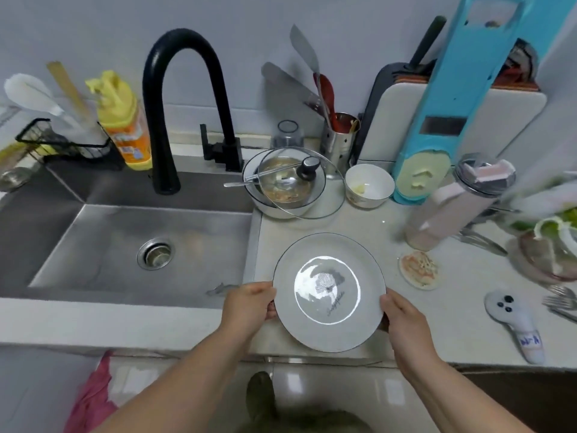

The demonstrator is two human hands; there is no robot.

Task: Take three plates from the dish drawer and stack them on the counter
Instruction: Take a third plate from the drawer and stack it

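Note:
A round white plate [327, 292] with a thin dark rim and a grey leaf print lies over the pale counter [359, 226], just right of the sink. My left hand [249, 304] grips its left edge. At the plate's right edge my right hand [402, 317] grips it too. The plate's near edge reaches the counter's front edge. Whether it rests on the counter or hovers just above it I cannot tell. The dish drawer is out of view.
A steel sink [125, 232] with a black tap [175, 104] lies to the left. Behind the plate stand a dirty bowl under a glass lid [290, 182] and a small white bowl [370, 185]. A coaster [420, 270], a pink bottle [452, 204], forks [559, 304] and a white handle [518, 323] lie to the right.

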